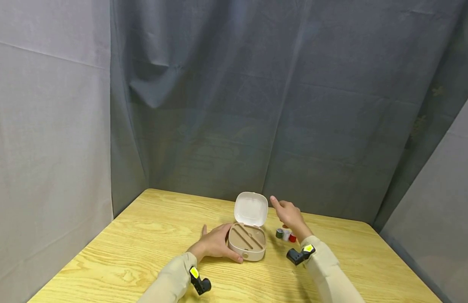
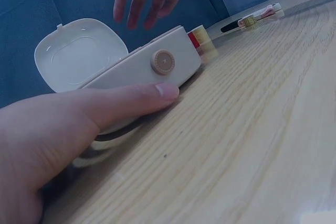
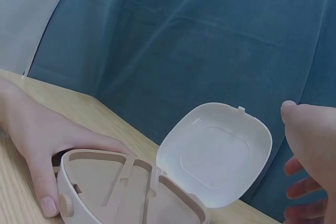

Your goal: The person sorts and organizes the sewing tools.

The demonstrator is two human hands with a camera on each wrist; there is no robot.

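The left hand [image 1: 215,244] lay against the left side of the beige box [image 1: 247,243] near the table's [image 1: 143,235] middle, thumb along the front wall and fingers curled round the base, apparently steadying it while it stood open. The lid [image 1: 251,209] stood hinged upright, exposing the divided compartments. Just right of it, the right hand [image 1: 290,215] hovered with fingers loosely spread, holding nothing, above the thread spools [image 1: 285,234], green, white and red.
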